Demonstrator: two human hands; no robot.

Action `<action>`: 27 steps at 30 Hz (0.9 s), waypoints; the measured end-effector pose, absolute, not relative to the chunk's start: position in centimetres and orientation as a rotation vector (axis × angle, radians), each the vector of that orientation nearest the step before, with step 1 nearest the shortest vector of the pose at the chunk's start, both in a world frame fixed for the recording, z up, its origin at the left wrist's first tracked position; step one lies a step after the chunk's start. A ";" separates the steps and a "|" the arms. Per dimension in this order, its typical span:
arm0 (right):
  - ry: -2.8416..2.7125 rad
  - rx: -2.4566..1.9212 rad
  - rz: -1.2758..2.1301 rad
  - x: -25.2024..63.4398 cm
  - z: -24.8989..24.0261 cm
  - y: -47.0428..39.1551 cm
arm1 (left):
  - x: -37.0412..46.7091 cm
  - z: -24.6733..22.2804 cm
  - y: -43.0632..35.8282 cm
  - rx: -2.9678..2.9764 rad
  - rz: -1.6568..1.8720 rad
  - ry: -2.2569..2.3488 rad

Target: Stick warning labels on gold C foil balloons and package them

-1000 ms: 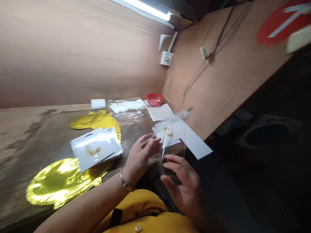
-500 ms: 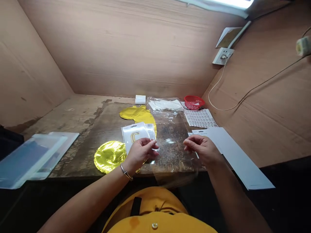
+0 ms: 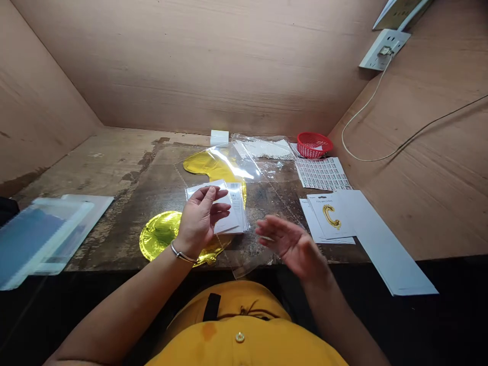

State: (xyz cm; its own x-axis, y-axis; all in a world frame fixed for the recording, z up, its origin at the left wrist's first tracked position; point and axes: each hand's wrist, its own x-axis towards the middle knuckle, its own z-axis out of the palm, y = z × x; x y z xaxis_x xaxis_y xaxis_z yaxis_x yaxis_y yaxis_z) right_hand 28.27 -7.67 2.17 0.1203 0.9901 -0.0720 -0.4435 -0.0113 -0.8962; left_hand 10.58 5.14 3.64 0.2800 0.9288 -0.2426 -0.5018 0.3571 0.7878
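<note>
At the lower middle of the frame, the near corner of a clear bag [image 3: 267,195] droops toward the table's front edge; such thin film could slip or crease, I judge, if pinched at one spot only. Just right of it, the right hand [image 3: 292,246] is blurred, fingers loosely extended and thumb apart, gripping nothing visible; whether it brushes the film I cannot tell. At centre, the left hand [image 3: 200,216] presses thumb to forefinger, apparently on the bag, other fingers loosely curled. The film spans the middle of the frame, over sleeved packets [image 3: 231,223] and gold foil [image 3: 158,236]; it could snag on these if dragged low. At right lie a "C" card [image 3: 331,218] and a long white strip [image 3: 389,244]; farther, a sticker sheet [image 3: 322,173] and a red basket [image 3: 314,146], upper right of centre.
</note>
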 end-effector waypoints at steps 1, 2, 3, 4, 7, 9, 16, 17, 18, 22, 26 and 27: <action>-0.722 -0.989 1.296 27.4 1.7 -7.6 | 10.8 3.5 5.2 0.637 1.080 0.788; -0.685 -1.027 1.242 26.6 1.3 -7.4 | 11.0 3.4 5.3 0.629 1.099 0.791; -0.656 -1.069 1.174 26.1 1.2 -7.1 | 11.1 3.3 5.3 0.629 1.114 0.792; -0.648 -1.108 1.092 25.8 1.3 -6.8 | 11.0 3.2 5.4 0.638 1.129 0.790; -0.795 -1.240 0.795 26.1 2.7 -6.4 | 9.8 3.0 5.8 0.702 1.194 0.765; -1.016 -1.331 0.466 26.4 4.4 -6.3 | 8.2 3.4 6.0 0.767 1.296 0.790; -2.132 -1.159 -0.573 21.9 7.9 -2.9 | 0.5 7.9 5.7 1.018 1.067 0.728; -2.252 -1.079 -0.593 20.8 7.6 -2.0 | -0.7 8.2 5.7 1.047 1.024 0.738; -2.355 -1.009 -0.582 19.6 7.2 -1.1 | -1.9 8.3 5.9 1.091 1.009 0.773; -2.601 -0.929 -0.451 15.4 4.9 1.1 | -5.7 5.9 6.2 1.273 0.913 0.969; -2.689 -0.950 -0.373 12.4 3.3 1.5 | -7.4 2.7 6.9 1.264 0.964 1.197; -2.693 -0.954 -0.336 11.9 3.2 1.3 | -7.7 2.1 7.5 1.219 1.029 1.270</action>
